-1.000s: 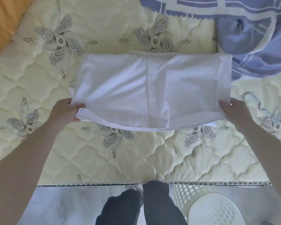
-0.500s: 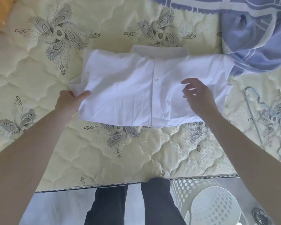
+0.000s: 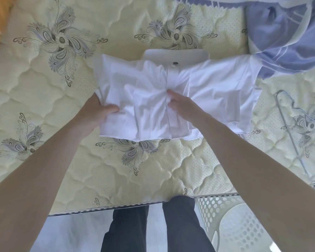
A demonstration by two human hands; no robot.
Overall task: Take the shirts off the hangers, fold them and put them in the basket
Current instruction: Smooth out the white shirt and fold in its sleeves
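The white shirt lies half-folded on the bed, collar away from the person. The left hand grips its left edge, thumb on top, likely to bring that side over. The right hand anchors the button line, pinching or only pressing I cannot tell. A hanger lies just right of the shirt. The basket waits below the bed's near edge.

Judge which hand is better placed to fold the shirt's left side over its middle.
Left, probably: the left hand grips the white shirt at its left edge, thumb on top, while the right hand presses down on the middle placket, pinning it.
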